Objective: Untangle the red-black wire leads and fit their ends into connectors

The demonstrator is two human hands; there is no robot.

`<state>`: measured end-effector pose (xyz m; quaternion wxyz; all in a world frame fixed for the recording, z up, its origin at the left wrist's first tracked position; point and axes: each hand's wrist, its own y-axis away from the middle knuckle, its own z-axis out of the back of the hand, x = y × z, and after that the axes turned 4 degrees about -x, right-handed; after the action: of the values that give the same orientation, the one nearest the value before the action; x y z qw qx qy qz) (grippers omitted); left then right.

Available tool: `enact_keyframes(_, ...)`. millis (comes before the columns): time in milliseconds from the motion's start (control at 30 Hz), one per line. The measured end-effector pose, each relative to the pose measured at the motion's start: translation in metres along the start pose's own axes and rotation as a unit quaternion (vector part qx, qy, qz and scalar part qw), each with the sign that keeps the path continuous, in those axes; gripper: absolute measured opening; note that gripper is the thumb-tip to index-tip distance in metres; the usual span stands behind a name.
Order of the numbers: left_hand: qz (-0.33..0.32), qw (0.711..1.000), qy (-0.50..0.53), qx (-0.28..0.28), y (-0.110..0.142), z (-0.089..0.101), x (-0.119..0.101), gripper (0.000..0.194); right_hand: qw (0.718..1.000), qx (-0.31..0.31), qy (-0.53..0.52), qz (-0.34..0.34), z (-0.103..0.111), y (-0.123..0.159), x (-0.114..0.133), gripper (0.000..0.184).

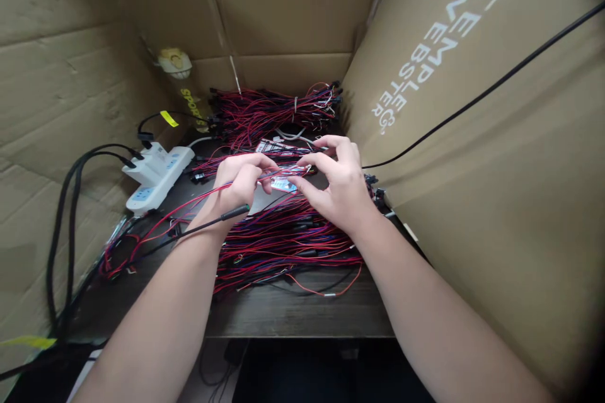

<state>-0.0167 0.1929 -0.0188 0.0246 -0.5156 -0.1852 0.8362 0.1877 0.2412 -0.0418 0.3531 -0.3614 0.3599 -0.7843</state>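
My left hand [243,179] and my right hand [338,179] meet over the middle of a dark wooden table [293,315]. Both pinch a small flat red and white part [283,184] with thin red wires running from it. A red wire [184,208] trails from my left hand down to the left, and a black cable with a plug end [234,211] crosses my left wrist. Below the hands lies a heap of red, black and blue wires [288,242]. Another bundle of the same wires [278,110] lies at the back.
Cardboard walls close in the table on the left, back and right; the right one [472,138] bears white lettering and a black cable crosses it. A white power strip [155,173] with black plugs sits at the left. Thick black cables [66,233] hang down the left side.
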Motion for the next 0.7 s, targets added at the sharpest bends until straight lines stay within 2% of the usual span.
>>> enact_keyframes(133,0.01,1.0,-0.006,0.015,-0.004,0.001,0.0,0.034,0.998,0.023,-0.051,-0.038,-0.004,0.0,-0.003,0.006)
enact_keyframes(200,0.017,0.999,0.009,0.047,-0.005,0.004,-0.004,0.043,0.991,0.02,-0.106,-0.082,-0.003,-0.003,-0.004,0.008)
enact_keyframes(267,-0.025,0.996,0.04,0.079,-0.003,0.007,-0.009,0.052,0.978,0.033,-0.15,-0.144,-0.001,-0.006,-0.004,0.013)
enact_keyframes(300,-0.059,0.993,0.074,0.075,-0.002,0.008,-0.012,0.052,0.971,0.051,-0.156,-0.174,0.001,-0.007,-0.004,0.015)
enact_keyframes(367,-0.113,0.979,0.168,0.025,0.001,0.011,-0.018,0.042,0.96,0.114,-0.143,-0.211,0.003,-0.008,-0.002,0.019)
enact_keyframes(400,-0.119,0.969,0.216,-0.012,0.003,0.012,-0.02,0.036,0.954,0.161,-0.137,-0.212,0.005,-0.009,-0.001,0.02)
enact_keyframes(500,-0.096,0.945,0.289,-0.117,0.005,0.014,-0.025,0.02,0.92,0.323,-0.153,-0.159,0.012,-0.008,0.002,0.021)
enact_keyframes(567,-0.109,0.923,0.321,-0.18,0.005,0.014,-0.026,0.013,0.894,0.394,-0.168,-0.128,0.017,-0.007,0.004,0.019)
enact_keyframes(633,-0.116,0.907,0.355,-0.194,0.004,0.009,-0.024,0.011,0.884,0.414,-0.174,-0.128,0.023,-0.008,0.004,0.012)
enact_keyframes(700,-0.104,0.915,0.362,-0.147,0.004,0.002,-0.02,0.013,0.896,0.381,-0.18,-0.139,0.029,-0.01,0.003,0.012)
